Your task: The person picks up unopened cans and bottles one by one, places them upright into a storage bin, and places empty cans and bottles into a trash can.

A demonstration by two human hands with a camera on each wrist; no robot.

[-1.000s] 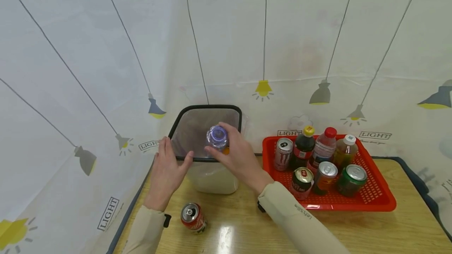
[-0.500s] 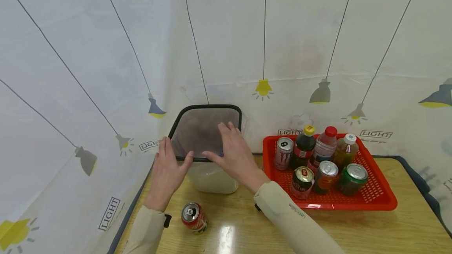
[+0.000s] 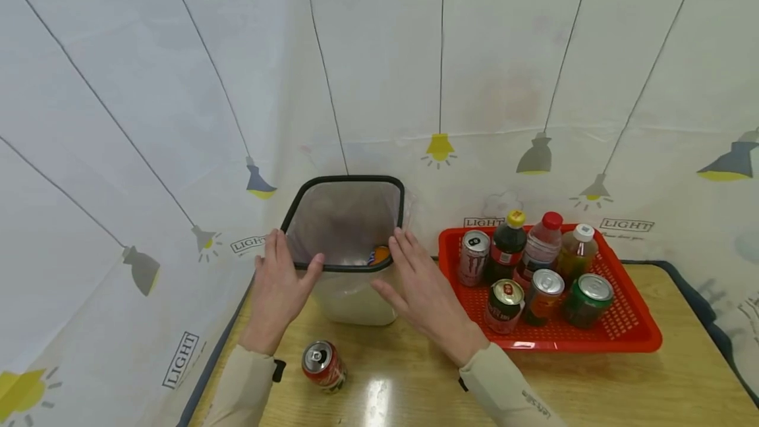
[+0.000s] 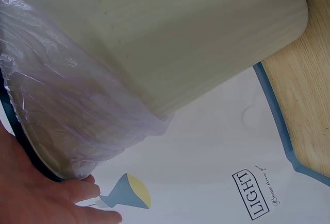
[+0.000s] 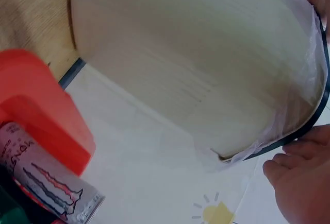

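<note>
A pale bin [image 3: 354, 300] with a black rim and a thin plastic liner [image 4: 72, 95] stands on the wooden table. At its front left corner my left hand [image 3: 277, 292] rests on the rim, fingers along the side and thumb over the front edge. My right hand [image 3: 428, 292] touches the rim at the right front corner, holding nothing; its fingertips meet the black rim [image 5: 317, 113] in the right wrist view. Inside the bin, an orange and blue item [image 3: 379, 255] shows partly; its kind is unclear. A red soda can [image 3: 323, 366] stands upright in front of the bin.
Right of the bin sits a red plastic basket [image 3: 643, 331] with upright bottles and cans, among them a pale Monster can [image 5: 49, 177] and a cola bottle [image 3: 506, 249]. A printed white sheet [image 3: 504, 51] covers the walls behind and at left.
My right hand held a clear, purplish bottle over the bin, then let it go inside. It has since moved right and down to the rim. My left hand stayed put.
</note>
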